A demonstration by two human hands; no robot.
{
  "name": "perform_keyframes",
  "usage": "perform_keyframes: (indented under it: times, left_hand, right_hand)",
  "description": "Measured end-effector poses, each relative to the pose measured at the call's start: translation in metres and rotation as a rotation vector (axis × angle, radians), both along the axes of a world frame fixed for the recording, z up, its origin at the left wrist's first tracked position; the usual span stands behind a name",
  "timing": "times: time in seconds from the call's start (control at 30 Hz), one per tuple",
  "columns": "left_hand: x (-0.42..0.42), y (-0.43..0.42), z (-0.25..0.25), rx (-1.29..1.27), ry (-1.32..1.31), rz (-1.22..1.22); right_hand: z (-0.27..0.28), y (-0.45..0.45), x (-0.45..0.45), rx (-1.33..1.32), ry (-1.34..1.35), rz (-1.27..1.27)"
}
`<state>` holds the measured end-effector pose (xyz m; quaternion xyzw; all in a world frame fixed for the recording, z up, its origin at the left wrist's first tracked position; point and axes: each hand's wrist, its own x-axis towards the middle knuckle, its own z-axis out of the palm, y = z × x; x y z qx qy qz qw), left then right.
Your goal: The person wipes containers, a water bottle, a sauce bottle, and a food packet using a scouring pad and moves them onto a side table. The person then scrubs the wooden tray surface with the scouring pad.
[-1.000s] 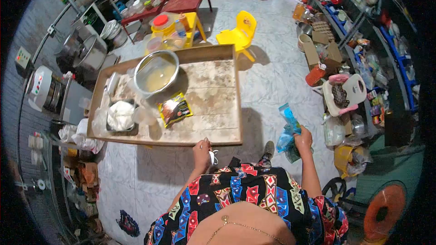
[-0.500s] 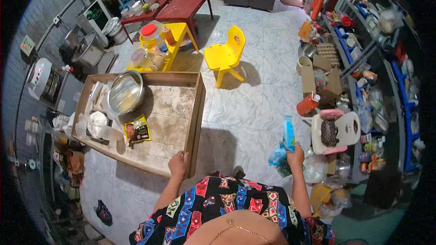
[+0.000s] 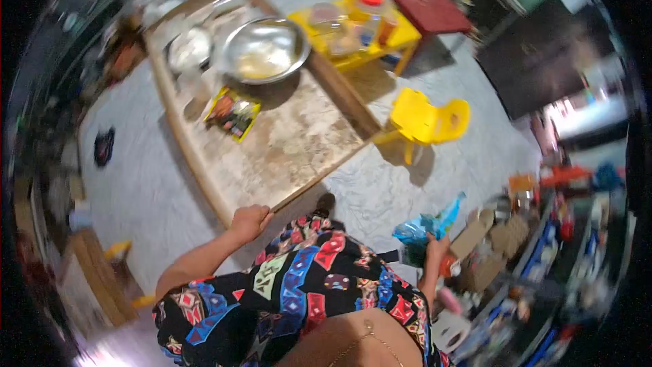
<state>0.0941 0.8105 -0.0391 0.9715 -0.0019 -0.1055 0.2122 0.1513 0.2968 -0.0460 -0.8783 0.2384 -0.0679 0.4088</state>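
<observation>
My left hand (image 3: 250,222) is closed at the near corner of a wide wooden tray-like table (image 3: 272,163); whether it grips the rim is hard to tell. My right hand (image 3: 436,248) is wrapped round a crumpled blue plastic bag (image 3: 424,228), held out to the right over the floor. On the wooden table stand a large metal bowl (image 3: 266,51) with pale liquid, a yellow and black packet (image 3: 233,114), and a container with something white (image 3: 190,49). Translucent cups (image 3: 193,88) are next to the packet.
A yellow chair (image 3: 424,119) stands beyond the table's right corner. Behind are a yellow table (image 3: 401,44) with jars and a red table (image 3: 431,10). Crowded shelves (image 3: 543,278) and a pink and white seat (image 3: 450,329) are at the lower right. Another wooden edge (image 3: 102,278) shows at left.
The view has turned to the right, so the table and chair appear rotated. My left hand stays closed by the table corner. The blue bag remains in my right hand.
</observation>
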Motion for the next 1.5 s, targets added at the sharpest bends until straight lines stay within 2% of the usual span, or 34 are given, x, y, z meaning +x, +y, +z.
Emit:
perform_keyframes:
  times: [0.03,0.07,0.2,0.37,0.43,0.47,0.57,0.67,0.7,0.77,0.8,0.87,0.9,0.97,1.0,1.03,1.1,1.23,1.3,1.37,1.43,1.5]
  left_hand:
    - [0.0,0.0,0.001,-0.03,-0.002,-0.022]
    - [0.005,0.002,0.001,-0.06,-0.01,-0.089]
    - [0.018,-0.006,0.007,-0.076,0.032,-0.07]
    - [0.022,-0.014,0.011,-0.025,0.112,0.082]
    - [0.029,-0.023,0.019,-0.032,0.142,0.181]
    - [0.035,-0.03,0.023,-0.037,0.127,0.186]
    - [0.053,-0.044,0.03,0.004,0.269,0.343]
    - [0.082,-0.05,0.032,-0.129,0.427,0.56]
    - [0.097,-0.058,0.04,-0.127,0.427,0.57]
    - [0.131,-0.084,0.057,-0.166,0.304,0.746]
    - [0.144,-0.096,0.051,-0.16,0.3,0.767]
    - [0.149,-0.12,0.031,-0.372,0.143,1.159]
    - [0.155,-0.134,0.022,-0.357,0.143,1.181]
    - [0.152,-0.163,0.003,-0.529,0.081,1.468]
    - [0.136,-0.171,-0.015,-0.434,0.126,1.343]
    - [0.153,-0.189,-0.003,-0.417,0.132,1.372]
    - [0.181,-0.226,0.023,-0.563,0.167,1.644]
    - [0.183,-0.283,0.037,-0.581,0.059,1.895]
    - [0.159,-0.306,0.035,-0.707,0.02,1.979]
    - [0.175,-0.32,0.057,-0.568,0.155,2.001]
    - [0.177,-0.339,0.066,-0.574,0.118,2.08]
    - [0.186,-0.354,0.074,-0.503,0.17,2.069]
  right_hand:
    - [0.003,-0.008,0.021,-0.019,0.027,0.022]
    - [-0.003,-0.021,0.035,0.143,0.005,-0.001]
    - [0.013,-0.029,0.127,0.076,0.029,0.088]
    - [-0.013,-0.064,0.259,0.082,0.0,0.261]
    - [0.02,-0.033,0.311,-0.035,0.006,0.296]
    - [0.019,-0.036,0.345,-0.041,-0.008,0.301]
    - [0.012,-0.036,0.445,-0.031,-0.047,0.367]
    - [0.023,-0.02,0.538,-0.051,-0.066,0.387]
    - [0.021,-0.02,0.572,-0.021,-0.084,0.432]
    - [0.013,-0.023,0.645,0.012,-0.1,0.5]
    - [0.002,-0.022,0.686,-0.003,-0.101,0.518]
    - [-0.013,-0.015,0.756,0.019,-0.075,0.524]
    - [-0.019,-0.01,0.791,0.035,-0.067,0.543]
    - [-0.037,-0.004,0.857,-0.043,-0.105,0.543]
    - [-0.056,-0.002,0.894,-0.062,-0.108,0.497]
    - [-0.066,0.008,0.92,-0.085,-0.111,0.455]
    - [-0.069,0.023,0.953,-0.06,-0.121,0.477]
    - [-0.057,0.054,1.007,-0.079,0.043,0.582]
    - [-0.119,0.049,1.062,0.258,-0.059,0.685]
    - [-0.11,0.059,1.074,0.116,-0.028,0.601]
    - [-0.135,0.067,1.109,-0.209,0.022,0.605]
    - [-0.131,0.082,1.114,0.014,0.239,0.633]
